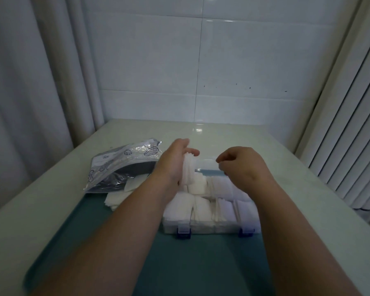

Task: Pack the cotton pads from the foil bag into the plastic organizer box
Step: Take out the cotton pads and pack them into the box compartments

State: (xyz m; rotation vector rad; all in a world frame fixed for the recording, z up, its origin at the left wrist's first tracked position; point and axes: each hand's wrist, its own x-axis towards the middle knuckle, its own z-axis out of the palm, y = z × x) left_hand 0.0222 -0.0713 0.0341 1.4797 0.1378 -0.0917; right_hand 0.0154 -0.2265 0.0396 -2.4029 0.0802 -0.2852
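Note:
A clear plastic organizer box (209, 228) with blue latches sits on a teal mat, its compartments filled with white cotton pads (198, 185). My left hand (173, 162) holds an upright stack of cotton pads (189, 169) over the box's far left corner. My right hand (241, 165) hovers over the far right compartments with fingers curled; whether it pinches anything I cannot tell. The foil bag (120, 165) lies open to the left of the box, with loose pads (115, 199) spilling out in front of it.
The teal mat (107, 242) covers the near part of a pale table (286, 167). A tiled wall stands behind, a curtain at the left and a ribbed radiator (350, 135) at the right.

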